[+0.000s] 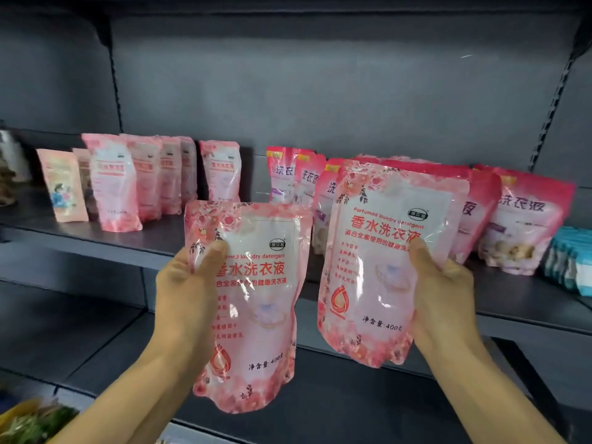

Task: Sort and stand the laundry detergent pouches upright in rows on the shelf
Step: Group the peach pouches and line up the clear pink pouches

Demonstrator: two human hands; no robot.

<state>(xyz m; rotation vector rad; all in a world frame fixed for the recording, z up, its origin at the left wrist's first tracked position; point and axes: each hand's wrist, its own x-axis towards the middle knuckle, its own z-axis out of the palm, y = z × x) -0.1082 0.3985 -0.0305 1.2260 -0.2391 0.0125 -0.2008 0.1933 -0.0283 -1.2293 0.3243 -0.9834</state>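
My left hand [189, 283] grips a light pink floral detergent pouch [256, 315] by its left edge, thumb across the front. My right hand [442, 290] grips a second matching pouch [381, 267] by its right edge, held a little higher. Both pouches hang upright in front of the dark grey shelf [160, 238]. On the shelf's left stands a row of several like pouches [115, 184], and one more [221, 169] stands alone behind. At the right, several darker pink pouches [525, 219] stand crowded together.
Two small peach packets [62, 184] lean at the shelf's far left. Blue and white packs [570, 261] sit at the right end. A lower shelf [320, 405] runs beneath my hands, with green and yellow goods [28, 421] at the bottom left corner.
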